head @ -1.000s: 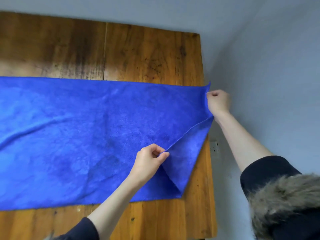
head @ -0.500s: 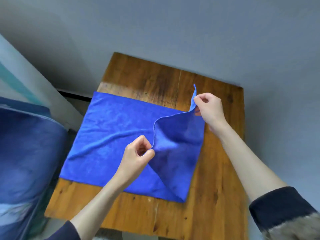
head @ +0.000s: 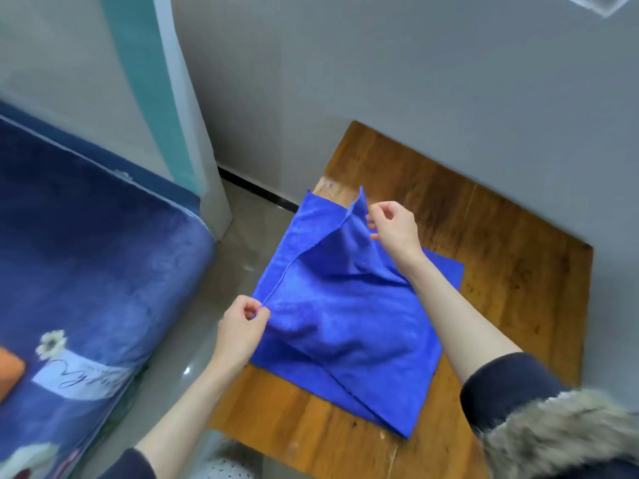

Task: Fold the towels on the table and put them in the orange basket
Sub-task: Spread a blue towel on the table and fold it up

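The bright blue microfibre towel lies on the brown wooden bench, its left part reaching the bench's left edge, and it is partway through a fold: the top layer is lifted and carried over the layer below. The left hand pinches the near corner of that raised layer between thumb and fingers, just at the towel's left edge. The right hand pinches the far corner the same way, holding it up so a small peak of cloth stands above its fingers. The edge between the two hands sags a little and is not yet laid down.

To finish this fold well, I judge both corners should be drawn to the matching corners of the lower layer, the edge between them kept taut so it comes down straight. The far corner looks short of the lower layer's far-left corner, so the right hand probably needs more travel than the left. Lowering both together, then smoothing from the crease outward, should flatten the bulge in the middle. The cloth seems soft and limp, so a slack edge would likely wrinkle or land askew.

To the left, beyond a strip of grey tiled floor, stands a dark blue plush bed. The orange shape at the left border may be the basket; I cannot tell.
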The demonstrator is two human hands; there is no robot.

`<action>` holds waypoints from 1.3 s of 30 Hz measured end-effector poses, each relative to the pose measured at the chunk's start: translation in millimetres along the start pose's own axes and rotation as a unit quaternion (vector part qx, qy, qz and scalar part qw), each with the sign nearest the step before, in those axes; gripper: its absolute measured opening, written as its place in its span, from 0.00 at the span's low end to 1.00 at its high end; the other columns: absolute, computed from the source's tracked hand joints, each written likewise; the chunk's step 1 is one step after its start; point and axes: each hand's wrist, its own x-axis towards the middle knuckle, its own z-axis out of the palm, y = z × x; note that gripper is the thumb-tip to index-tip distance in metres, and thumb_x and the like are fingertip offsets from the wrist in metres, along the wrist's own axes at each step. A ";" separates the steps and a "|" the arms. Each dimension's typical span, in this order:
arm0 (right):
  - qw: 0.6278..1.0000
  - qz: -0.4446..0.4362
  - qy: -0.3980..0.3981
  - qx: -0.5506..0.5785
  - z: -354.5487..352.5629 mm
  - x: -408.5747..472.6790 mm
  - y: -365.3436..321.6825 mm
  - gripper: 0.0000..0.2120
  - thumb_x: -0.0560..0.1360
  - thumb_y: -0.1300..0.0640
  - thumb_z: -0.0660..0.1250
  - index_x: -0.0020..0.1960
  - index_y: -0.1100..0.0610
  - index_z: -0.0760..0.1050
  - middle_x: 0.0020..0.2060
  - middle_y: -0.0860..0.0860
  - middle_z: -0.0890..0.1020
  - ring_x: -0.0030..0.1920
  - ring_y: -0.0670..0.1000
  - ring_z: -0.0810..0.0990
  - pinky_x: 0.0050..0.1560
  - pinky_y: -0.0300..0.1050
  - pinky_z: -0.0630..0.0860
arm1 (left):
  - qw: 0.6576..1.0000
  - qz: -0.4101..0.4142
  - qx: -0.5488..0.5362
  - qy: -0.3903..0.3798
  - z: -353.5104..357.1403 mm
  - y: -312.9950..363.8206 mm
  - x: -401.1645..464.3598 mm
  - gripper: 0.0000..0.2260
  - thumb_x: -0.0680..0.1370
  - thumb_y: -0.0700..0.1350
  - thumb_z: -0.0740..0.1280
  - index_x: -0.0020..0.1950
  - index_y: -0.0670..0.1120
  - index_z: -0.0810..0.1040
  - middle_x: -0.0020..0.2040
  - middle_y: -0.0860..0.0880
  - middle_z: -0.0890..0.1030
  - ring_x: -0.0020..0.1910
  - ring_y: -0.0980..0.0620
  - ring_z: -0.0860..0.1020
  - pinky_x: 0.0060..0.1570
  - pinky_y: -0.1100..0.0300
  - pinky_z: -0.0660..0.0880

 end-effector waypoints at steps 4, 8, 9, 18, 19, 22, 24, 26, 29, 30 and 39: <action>0.971 -0.001 -0.034 -0.237 17.2 -4.5 55.3 0.18 0.79 0.56 0.57 0.66 0.61 0.69 0.64 0.58 0.73 0.65 0.57 0.70 0.63 0.48 0.66 | 0.994 -0.064 0.089 -0.014 -1.5 -29.5 15.2 0.04 0.77 0.44 0.64 0.50 0.45 0.73 0.46 0.49 0.76 0.48 0.48 0.75 0.46 0.59 0.66; 0.922 0.003 -0.106 -0.373 0.9 -20.4 113.2 0.25 0.80 0.54 0.56 0.75 0.58 0.57 0.75 0.57 0.55 0.75 0.57 0.53 0.72 0.54 0.56 | 0.990 -0.073 0.119 -0.009 7.2 -36.7 16.7 0.07 0.78 0.46 0.63 0.50 0.43 0.73 0.46 0.46 0.78 0.51 0.44 0.75 0.45 0.56 0.67; 0.913 -0.002 -0.125 -0.389 -4.0 -24.1 123.9 0.26 0.81 0.53 0.56 0.76 0.56 0.54 0.76 0.55 0.51 0.76 0.55 0.49 0.73 0.55 0.54 | 0.990 -0.066 0.126 0.000 9.4 -36.0 18.0 0.08 0.78 0.46 0.63 0.50 0.42 0.74 0.47 0.44 0.79 0.52 0.43 0.75 0.47 0.55 0.68; 0.925 0.096 -0.080 -0.360 -42.7 -77.8 182.3 0.24 0.81 0.49 0.53 0.76 0.53 0.56 0.77 0.53 0.51 0.76 0.53 0.50 0.72 0.52 0.58 | 0.988 -0.020 0.156 -0.002 42.8 -22.9 33.7 0.13 0.80 0.46 0.59 0.57 0.37 0.72 0.57 0.39 0.76 0.61 0.39 0.70 0.61 0.49 0.65; 0.923 0.113 -0.056 -0.365 -47.6 -85.5 187.5 0.24 0.81 0.49 0.54 0.75 0.54 0.58 0.76 0.54 0.54 0.75 0.55 0.53 0.70 0.54 0.61 | 0.987 -0.010 0.161 -0.011 47.1 -19.3 37.3 0.12 0.80 0.45 0.60 0.57 0.37 0.72 0.57 0.39 0.76 0.62 0.39 0.70 0.61 0.49 0.65; 0.911 0.163 0.001 -0.379 -62.8 -108.4 200.2 0.20 0.80 0.49 0.55 0.70 0.54 0.67 0.69 0.57 0.66 0.67 0.58 0.66 0.61 0.53 0.69 | 0.982 0.019 0.182 -0.054 61.4 -7.5 47.4 0.11 0.79 0.44 0.61 0.55 0.38 0.72 0.54 0.40 0.77 0.60 0.39 0.71 0.59 0.50 0.66; 0.899 0.185 0.011 -0.398 -71.0 -127.2 208.5 0.18 0.80 0.49 0.56 0.65 0.56 0.71 0.61 0.58 0.71 0.61 0.60 0.72 0.56 0.53 0.72 | 0.975 0.035 0.201 -0.084 71.6 -1.4 50.2 0.10 0.79 0.44 0.61 0.54 0.38 0.73 0.54 0.41 0.77 0.59 0.40 0.71 0.58 0.50 0.67; 0.888 0.206 0.010 -0.411 -76.4 -148.4 216.9 0.16 0.80 0.48 0.56 0.60 0.57 0.73 0.56 0.59 0.73 0.56 0.61 0.75 0.52 0.52 0.73 | 0.969 0.052 0.214 -0.110 83.4 3.8 51.7 0.09 0.79 0.44 0.62 0.54 0.39 0.73 0.54 0.41 0.78 0.59 0.41 0.72 0.57 0.51 0.67; 0.880 0.247 0.018 -0.406 -80.4 -175.0 228.8 0.18 0.80 0.45 0.55 0.57 0.57 0.73 0.53 0.59 0.75 0.52 0.61 0.78 0.49 0.51 0.75 | 0.962 0.070 0.218 -0.150 104.5 15.5 52.7 0.08 0.78 0.43 0.62 0.54 0.40 0.74 0.52 0.43 0.78 0.59 0.43 0.72 0.54 0.56 0.67; 0.879 0.258 0.021 -0.402 -81.6 -180.7 232.8 0.19 0.80 0.44 0.54 0.56 0.57 0.74 0.53 0.59 0.75 0.52 0.61 0.78 0.48 0.51 0.75 | 0.958 0.076 0.223 -0.162 111.5 19.9 52.8 0.08 0.78 0.43 0.63 0.55 0.40 0.74 0.51 0.44 0.78 0.57 0.44 0.73 0.52 0.58 0.67; 0.869 0.352 0.038 -0.346 -122.5 -145.1 238.5 0.23 0.80 0.45 0.52 0.57 0.60 0.77 0.56 0.62 0.79 0.58 0.62 0.77 0.54 0.49 0.72 | 0.961 0.100 0.223 -0.126 125.7 25.4 42.2 0.03 0.77 0.46 0.65 0.47 0.47 0.75 0.39 0.53 0.75 0.43 0.50 0.73 0.44 0.61 0.64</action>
